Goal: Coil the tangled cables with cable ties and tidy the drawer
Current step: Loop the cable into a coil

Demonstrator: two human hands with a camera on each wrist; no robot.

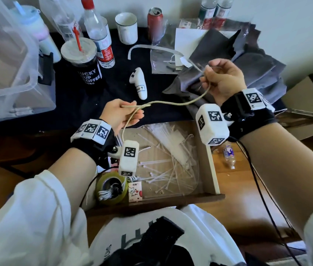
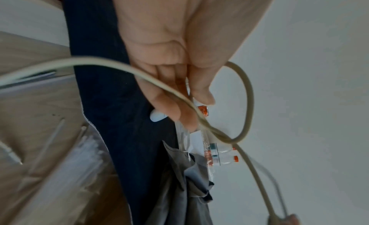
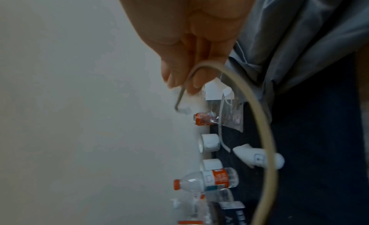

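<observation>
1. Cable point(image 1: 173, 103) hangs slack between both hands, above the drawer point(image 1: 212, 166).
2. Left hand point(image 1: 120, 115) pinches a crossed loop; right hand point(image 1: 223, 81) grips the far end.
3. Looks light and limp; best held at the crossing.

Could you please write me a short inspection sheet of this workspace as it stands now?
Surface: desk under a dark cloth; open drawer in front.
Job's things: beige cable held in the air; loose cable ties in the drawer.
Clutter: coffee cup, water bottle, mug, red can, white controller, tape roll.
Hands: left hand and right hand each pinch the cable.
Cables: black wrist leads.
Surroundings: plastic bin, pale wall.
</observation>
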